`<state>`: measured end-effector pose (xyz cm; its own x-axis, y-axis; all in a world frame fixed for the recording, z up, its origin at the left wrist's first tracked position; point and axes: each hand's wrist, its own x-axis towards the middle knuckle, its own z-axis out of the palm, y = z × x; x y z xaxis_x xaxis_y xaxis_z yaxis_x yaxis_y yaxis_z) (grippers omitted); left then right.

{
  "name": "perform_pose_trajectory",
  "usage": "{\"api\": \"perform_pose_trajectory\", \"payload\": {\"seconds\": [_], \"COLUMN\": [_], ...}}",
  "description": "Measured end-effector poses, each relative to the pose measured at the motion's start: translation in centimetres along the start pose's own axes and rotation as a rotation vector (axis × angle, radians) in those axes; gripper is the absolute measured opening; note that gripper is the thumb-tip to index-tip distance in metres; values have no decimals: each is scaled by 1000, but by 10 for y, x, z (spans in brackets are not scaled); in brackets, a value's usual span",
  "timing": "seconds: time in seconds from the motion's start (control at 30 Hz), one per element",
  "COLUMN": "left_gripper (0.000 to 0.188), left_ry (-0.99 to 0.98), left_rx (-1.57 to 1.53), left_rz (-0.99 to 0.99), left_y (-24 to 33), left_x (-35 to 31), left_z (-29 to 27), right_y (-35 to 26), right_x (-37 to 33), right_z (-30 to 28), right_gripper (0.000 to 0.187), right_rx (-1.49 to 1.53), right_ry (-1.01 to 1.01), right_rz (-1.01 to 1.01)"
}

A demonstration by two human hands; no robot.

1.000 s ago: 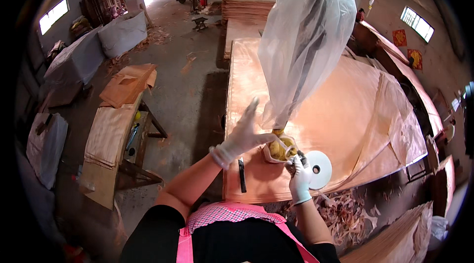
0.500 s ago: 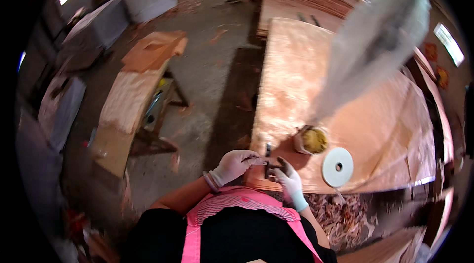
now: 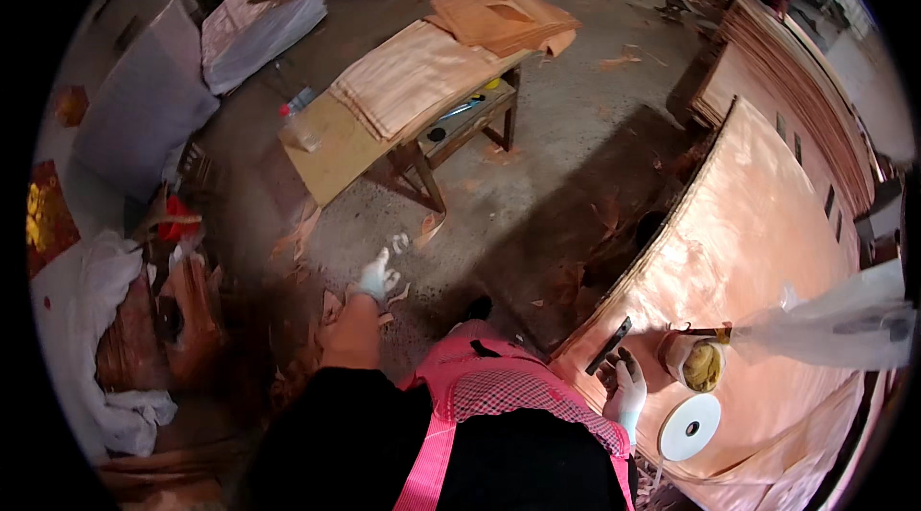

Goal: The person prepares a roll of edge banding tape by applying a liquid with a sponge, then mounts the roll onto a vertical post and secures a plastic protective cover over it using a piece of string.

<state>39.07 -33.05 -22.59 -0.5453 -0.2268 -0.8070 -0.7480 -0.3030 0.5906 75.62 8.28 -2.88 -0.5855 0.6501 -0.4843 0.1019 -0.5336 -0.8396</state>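
Observation:
My left hand (image 3: 377, 279), in a white glove, is stretched out over the floor at the left with its fingers apart. A small whitish scrap (image 3: 400, 243) shows just beyond its fingertips; whether it is in the air or on the floor I cannot tell. At the right, my right hand (image 3: 625, 390), gloved in white with dark fingertips, is at the near edge of a stack of thin wood veneer sheets (image 3: 739, 252). Its fingers are half bent and apart, beside a flat black strip (image 3: 608, 346) on the top sheet. No held thing shows in it.
Beside my right hand are a tub (image 3: 703, 366) with yellowish contents and a white tape roll (image 3: 690, 427). Clear plastic (image 3: 830, 324) hangs farther right. Ahead stands a low bench (image 3: 331, 161) bearing veneer sheets (image 3: 413, 79). Wood scraps (image 3: 299, 228) litter the floor.
My view has swung left. My left hand has left the black strip and the right hand, reaching out over the floor with fingers spread. My right hand stays near the strip.

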Motion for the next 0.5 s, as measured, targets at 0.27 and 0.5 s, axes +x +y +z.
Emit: {"api": "perform_pose_trajectory", "payload": {"seconds": [0.27, 0.5], "left_gripper": [27, 28], "left_ry": [-335, -750], "left_rx": [182, 482], "left_rz": [-8, -21], "left_y": [-32, -83], "left_x": [17, -113], "left_z": [-11, 159], "right_y": [-20, -35], "right_x": [2, 10], "right_z": [32, 0], "right_gripper": [34, 32], "right_rx": [-135, 161], "right_ry": [-33, 230], "right_rz": [-72, -353]}}
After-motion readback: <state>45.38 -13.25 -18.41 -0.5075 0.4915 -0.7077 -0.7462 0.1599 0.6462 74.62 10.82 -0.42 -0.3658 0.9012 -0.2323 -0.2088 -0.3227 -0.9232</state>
